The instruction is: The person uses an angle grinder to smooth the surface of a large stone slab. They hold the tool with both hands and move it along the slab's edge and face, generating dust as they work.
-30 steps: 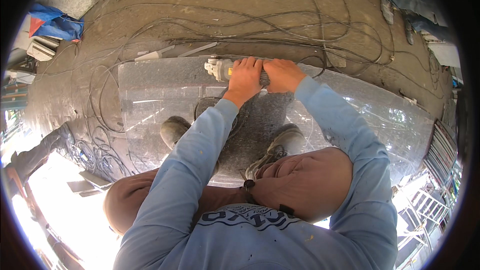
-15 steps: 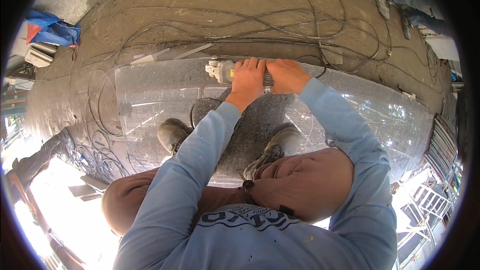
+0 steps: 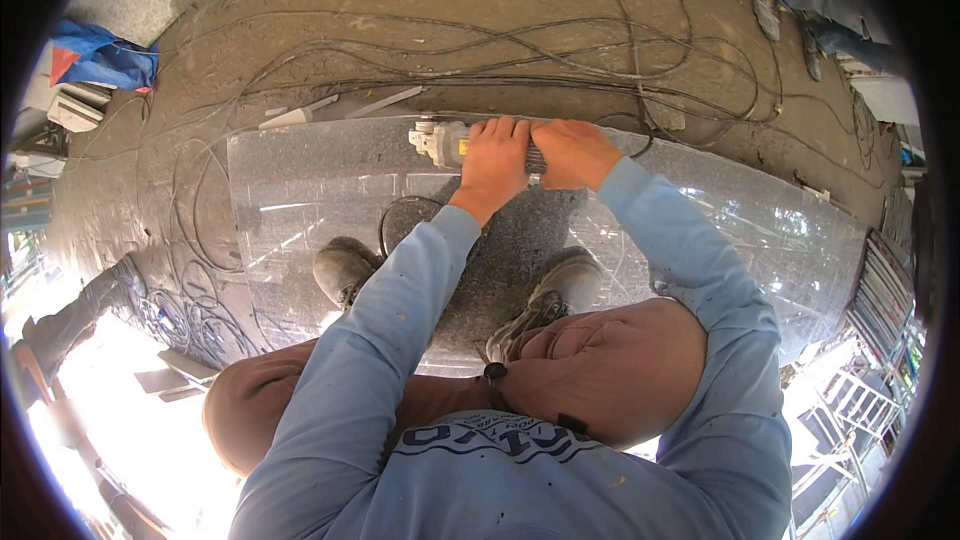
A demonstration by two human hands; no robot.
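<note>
Head: left hand (image 3: 494, 162), right hand (image 3: 575, 153) still grip grinder (image 3: 436, 144), barely shifted.

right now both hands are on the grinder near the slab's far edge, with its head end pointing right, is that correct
Not quite: in the head camera view, the grinder has its head end pointing left, not right. The left hand and right hand are both on it, near the far edge of the slab.
</note>
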